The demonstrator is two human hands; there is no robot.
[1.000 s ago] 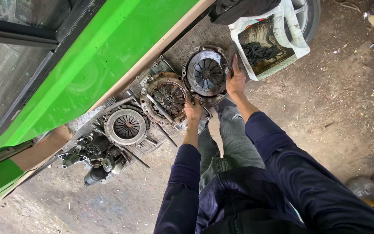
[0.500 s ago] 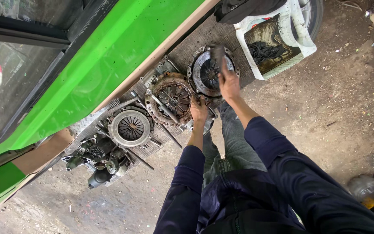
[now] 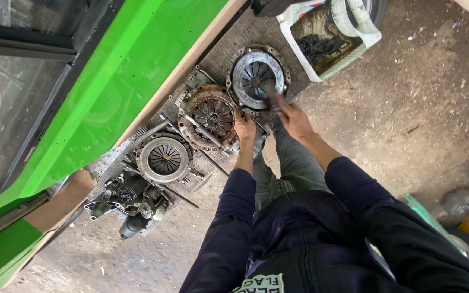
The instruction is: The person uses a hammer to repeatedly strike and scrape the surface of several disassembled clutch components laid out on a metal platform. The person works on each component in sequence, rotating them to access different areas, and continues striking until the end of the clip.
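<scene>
View from above of a person in dark blue sleeves bending over clutch parts laid on a grey chequered metal plate [image 3: 245, 40] beside a bright green vehicle body panel [image 3: 109, 87]. The left hand [image 3: 244, 126] rests, fingers curled, on the near rim of a rusty round clutch pressure plate [image 3: 208, 116] in the middle of the row; whether it grips the rim cannot be told. The right hand [image 3: 294, 118] is blurred, and its fingers close on a thin dark tool [image 3: 271, 96] whose tip lies over the silver-grey round clutch pressure plate with radial spring fingers [image 3: 256, 76] at the far end. A third, paler round clutch cover [image 3: 164, 159] lies at the near end, next to a cluster of dark greasy engine parts [image 3: 128, 203]. A cut-open white plastic container of dark oily scrap [image 3: 327, 35] stands just beyond the plate.
</scene>
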